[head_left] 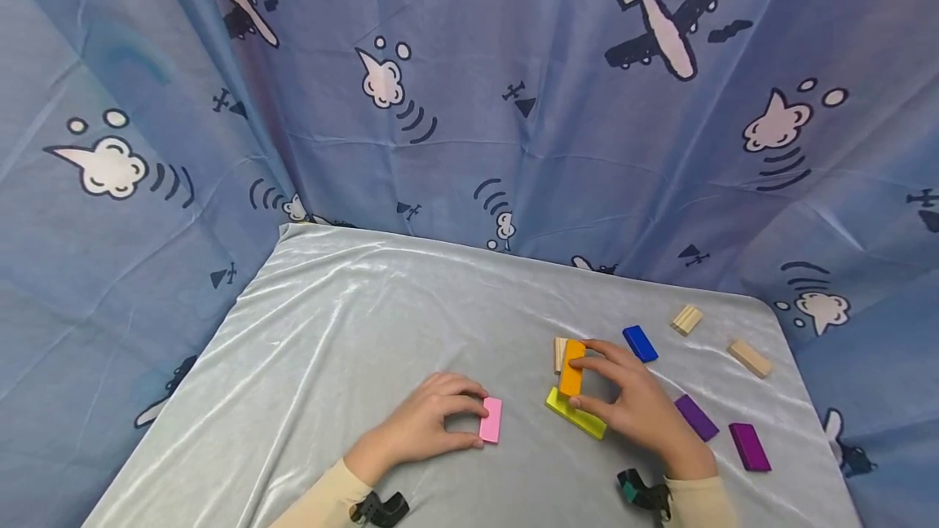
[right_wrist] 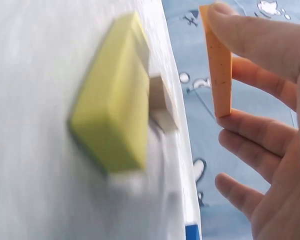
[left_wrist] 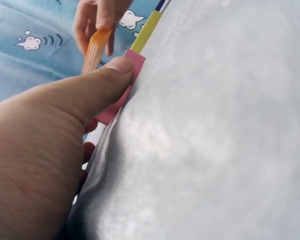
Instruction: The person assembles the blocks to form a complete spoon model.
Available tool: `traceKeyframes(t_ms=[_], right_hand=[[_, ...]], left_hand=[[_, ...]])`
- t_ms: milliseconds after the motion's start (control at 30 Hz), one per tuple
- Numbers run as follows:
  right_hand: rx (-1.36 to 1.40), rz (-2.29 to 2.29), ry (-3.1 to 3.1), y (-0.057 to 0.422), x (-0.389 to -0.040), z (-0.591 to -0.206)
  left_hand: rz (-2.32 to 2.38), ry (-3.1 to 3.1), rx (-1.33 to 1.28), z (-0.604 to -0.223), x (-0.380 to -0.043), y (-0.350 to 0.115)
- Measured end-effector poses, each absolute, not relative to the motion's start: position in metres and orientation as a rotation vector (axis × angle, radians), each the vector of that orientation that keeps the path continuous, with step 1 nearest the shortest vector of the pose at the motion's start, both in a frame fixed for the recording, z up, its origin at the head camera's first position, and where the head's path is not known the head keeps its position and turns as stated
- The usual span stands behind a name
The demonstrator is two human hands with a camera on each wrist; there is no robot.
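My left hand (head_left: 429, 418) pinches a pink block (head_left: 492, 422) on the table, thumb at its near end and fingers at the far end. In the left wrist view the thumb presses against the pink block (left_wrist: 136, 62). My right hand (head_left: 640, 402) grips an orange block (head_left: 571, 369) by its ends, between thumb and fingers. The right wrist view shows the orange block (right_wrist: 220, 75) held up off the cloth. Below it lie a yellow-green block (head_left: 579, 417) and a plain wooden block (head_left: 559, 355), partly hidden by the orange one.
Right of my right hand lie a blue block (head_left: 641, 343), a purple block (head_left: 696, 417) and a magenta block (head_left: 750, 446). Farther back are a ridged wooden piece (head_left: 686, 319) and a plain wooden block (head_left: 750, 358). Grey cloth (head_left: 367, 324) covers the table; a blue curtain (head_left: 455, 104) hangs behind.
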State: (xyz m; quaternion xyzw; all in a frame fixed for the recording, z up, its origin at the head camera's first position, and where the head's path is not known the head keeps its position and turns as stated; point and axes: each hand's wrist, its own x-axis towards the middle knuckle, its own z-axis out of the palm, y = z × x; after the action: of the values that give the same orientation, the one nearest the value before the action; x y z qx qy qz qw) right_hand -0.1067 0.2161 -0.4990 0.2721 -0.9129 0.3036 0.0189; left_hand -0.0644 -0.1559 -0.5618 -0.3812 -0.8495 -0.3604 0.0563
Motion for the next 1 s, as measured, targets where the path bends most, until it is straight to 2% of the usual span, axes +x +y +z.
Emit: traceKeyframes(t_ms=[433, 1000], right_hand=[[0.950, 0.934, -2.781, 0.162, -0.115, -0.501], [1.015, 0.870, -2.770, 0.126, -0.117, -0.518]], left_hand=[[-1.087, -2.610, -1.144, -0.559, -0.066, -0.155], [-1.065, -2.597, -1.151, -0.562, -0.065, -0.156]])
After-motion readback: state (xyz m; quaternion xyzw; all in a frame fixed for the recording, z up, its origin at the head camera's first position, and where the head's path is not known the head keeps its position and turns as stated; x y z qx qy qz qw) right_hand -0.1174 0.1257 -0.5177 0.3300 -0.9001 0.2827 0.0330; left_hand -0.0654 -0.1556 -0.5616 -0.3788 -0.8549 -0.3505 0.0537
